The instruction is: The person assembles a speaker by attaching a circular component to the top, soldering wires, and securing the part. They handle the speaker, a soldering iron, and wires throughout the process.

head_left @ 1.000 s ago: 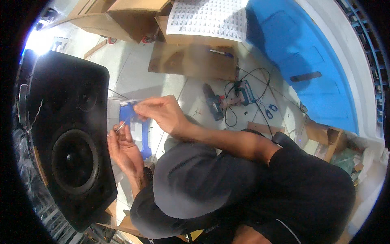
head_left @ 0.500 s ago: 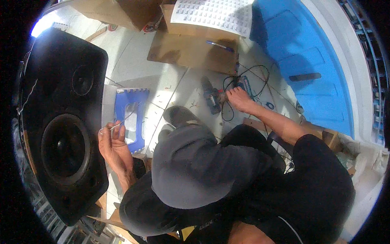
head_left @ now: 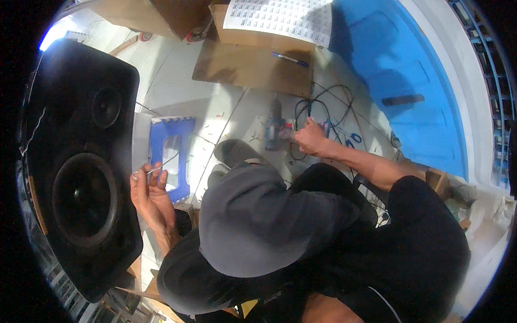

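My left hand point(head_left: 153, 196) is raised beside the big black loudspeaker point(head_left: 81, 188), its bent fingers gripping a thin pale wire point(head_left: 171, 160). One end of that wire curls round near the fingertips; the other points up over a blue plastic frame point(head_left: 188, 141). Low over the tiled floor, my right hand point(head_left: 312, 139) is closed, just right of a power drill point(head_left: 273, 129) lying there. A dark, thin cable-like piece point(head_left: 309, 109) rises from its fingertips. What lies inside the fingers is hidden.
Looped black cable point(head_left: 344, 89) and blue-handled scissors point(head_left: 353, 140) lie past my right hand. Farther away, a cardboard flap point(head_left: 247, 67) carries a pen point(head_left: 290, 58) and a printed sheet point(head_left: 280, 20). A large blue panel point(head_left: 425, 129) stands at the right.
My right hand has shifted slightly left and down, toward me. The drill has turned more upright in the picture. My left hand keeps its hold on the wire.
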A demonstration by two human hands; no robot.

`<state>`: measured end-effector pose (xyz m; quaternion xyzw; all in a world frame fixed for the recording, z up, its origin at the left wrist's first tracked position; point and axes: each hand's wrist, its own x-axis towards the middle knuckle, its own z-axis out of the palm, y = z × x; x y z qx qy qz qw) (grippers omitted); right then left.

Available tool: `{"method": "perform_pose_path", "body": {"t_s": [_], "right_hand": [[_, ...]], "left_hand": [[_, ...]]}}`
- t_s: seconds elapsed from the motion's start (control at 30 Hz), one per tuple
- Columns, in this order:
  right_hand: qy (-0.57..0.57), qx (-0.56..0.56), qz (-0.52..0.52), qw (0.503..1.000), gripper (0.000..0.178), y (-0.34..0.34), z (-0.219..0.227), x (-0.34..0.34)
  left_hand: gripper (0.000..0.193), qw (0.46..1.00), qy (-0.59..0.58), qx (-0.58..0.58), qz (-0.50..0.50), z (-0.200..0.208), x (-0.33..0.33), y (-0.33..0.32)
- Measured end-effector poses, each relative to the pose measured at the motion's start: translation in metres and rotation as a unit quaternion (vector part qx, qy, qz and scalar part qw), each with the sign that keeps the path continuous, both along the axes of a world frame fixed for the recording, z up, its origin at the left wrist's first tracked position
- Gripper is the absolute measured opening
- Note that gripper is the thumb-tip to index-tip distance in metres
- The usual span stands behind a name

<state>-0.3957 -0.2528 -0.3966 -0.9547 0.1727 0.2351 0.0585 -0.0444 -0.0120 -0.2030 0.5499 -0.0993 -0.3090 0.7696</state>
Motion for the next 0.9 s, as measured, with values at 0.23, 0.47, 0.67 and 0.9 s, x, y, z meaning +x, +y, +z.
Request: {"method": "perform_pose_path", "body": {"t_s": [0.23,0.47,0.67,0.9], "right_hand": [[-0.001,-0.012,0.029,1.0,0.024,-0.002,-0.019,-0.012],[-0.033,0.066,-0.072,0.995,0.016,-0.052,-0.028,-0.031],[-0.111,-0.153,-0.011,0.982,0.01,-0.123,-0.045,-0.061],[-0.106,-0.051,0.112,0.987,0.012,-0.158,-0.086,-0.054]], "left_hand": [[0.01,1.0,-0.002,-0.004,-0.008,0.002,-0.004,0.0],[0.01,1.0,0.002,0.001,-0.01,0.002,-0.002,-0.001],[0.01,1.0,0.007,-0.003,-0.019,0.0,-0.001,0.0],[0.008,0.999,0.006,0.005,-0.038,0.003,-0.002,0.002]]}}
